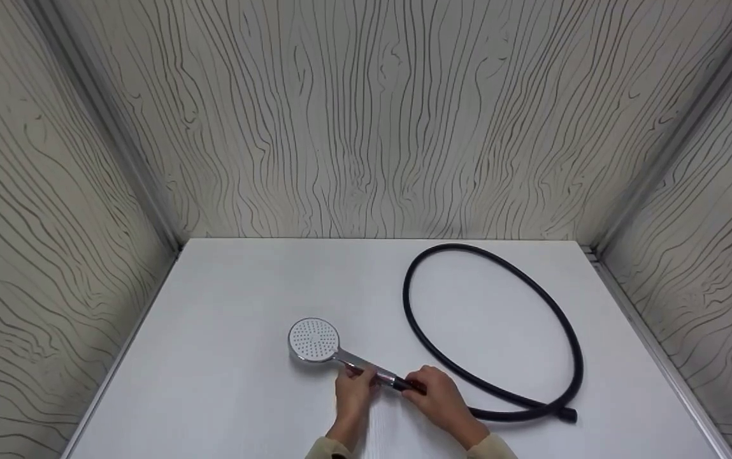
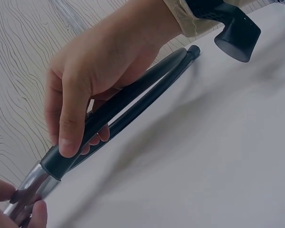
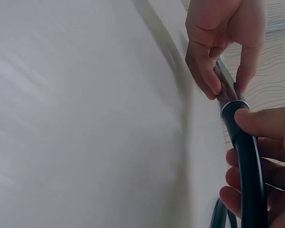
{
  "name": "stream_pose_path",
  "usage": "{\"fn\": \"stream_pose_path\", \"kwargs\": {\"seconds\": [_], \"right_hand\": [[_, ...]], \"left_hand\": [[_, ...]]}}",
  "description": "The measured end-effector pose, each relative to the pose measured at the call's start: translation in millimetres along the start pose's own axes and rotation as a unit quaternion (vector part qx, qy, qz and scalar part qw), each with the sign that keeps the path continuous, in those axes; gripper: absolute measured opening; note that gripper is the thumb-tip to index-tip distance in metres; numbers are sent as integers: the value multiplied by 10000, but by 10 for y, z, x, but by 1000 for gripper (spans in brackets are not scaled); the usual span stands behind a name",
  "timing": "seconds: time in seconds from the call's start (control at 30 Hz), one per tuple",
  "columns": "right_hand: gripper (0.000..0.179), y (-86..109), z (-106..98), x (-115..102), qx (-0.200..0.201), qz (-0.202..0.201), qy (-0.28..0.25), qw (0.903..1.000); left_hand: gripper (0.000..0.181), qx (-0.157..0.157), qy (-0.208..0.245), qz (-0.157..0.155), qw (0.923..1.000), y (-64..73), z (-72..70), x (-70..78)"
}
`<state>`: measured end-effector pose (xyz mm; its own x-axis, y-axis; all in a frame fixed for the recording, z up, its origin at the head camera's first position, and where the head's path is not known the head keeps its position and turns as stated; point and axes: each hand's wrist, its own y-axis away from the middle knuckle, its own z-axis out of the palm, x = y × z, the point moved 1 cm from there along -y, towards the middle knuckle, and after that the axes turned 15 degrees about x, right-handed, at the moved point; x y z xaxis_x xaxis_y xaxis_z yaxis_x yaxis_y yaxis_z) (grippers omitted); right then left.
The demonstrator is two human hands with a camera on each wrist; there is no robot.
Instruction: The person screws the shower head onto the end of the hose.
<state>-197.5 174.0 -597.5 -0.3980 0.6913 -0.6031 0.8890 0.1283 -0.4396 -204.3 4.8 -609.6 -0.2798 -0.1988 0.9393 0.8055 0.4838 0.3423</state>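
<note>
In the head view a chrome shower head (image 1: 313,340) lies with its white, dotted spray face up. My left hand (image 1: 354,394) pinches its handle close to the lower end. Just right of it, my right hand (image 1: 437,396) grips the end of a black hose (image 1: 577,357). The hose end meets the chrome handle (image 3: 226,84) in line, as the right wrist view shows. Thumb and fingers of the right hand (image 2: 99,61) wrap the hose in the left wrist view, while fingertips of the left hand (image 2: 38,216) hold the chrome part.
On the right of the white table (image 1: 213,306) the hose loops widely and crosses itself near its free end (image 1: 567,415). Wood-grain panels (image 1: 366,115) stand behind the table and at both sides. A black device (image 2: 237,40) sits on the right wrist.
</note>
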Motion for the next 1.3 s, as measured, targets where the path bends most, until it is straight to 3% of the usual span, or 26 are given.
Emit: {"fn": "stream_pose_path", "kwargs": {"seconds": [0.3,0.6,0.77,0.9,1.1,1.3], "right_hand": [[15,21,4,17,-77,-2,-7,10000],[15,36,39,46,-112,-95,52,9999],[15,39,46,51,-129,-61,80,9999],[15,44,51,53,-161,-24,106,9998],[15,42,50,53,-224,-2,134,9997],[16,50,45,53,-365,116,124,9992]], "left_hand": [[29,-187,-218,91,9995,3,-27,-19],[24,-368,-297,-154,9988,-11,-37,-22],[14,-353,-369,-140,9986,-15,-46,-24],[4,-537,-325,-311,9975,-13,-61,-15],[6,-901,-381,-471,9941,1,-109,43],[14,-940,-453,-491,9933,-19,-174,60]]}}
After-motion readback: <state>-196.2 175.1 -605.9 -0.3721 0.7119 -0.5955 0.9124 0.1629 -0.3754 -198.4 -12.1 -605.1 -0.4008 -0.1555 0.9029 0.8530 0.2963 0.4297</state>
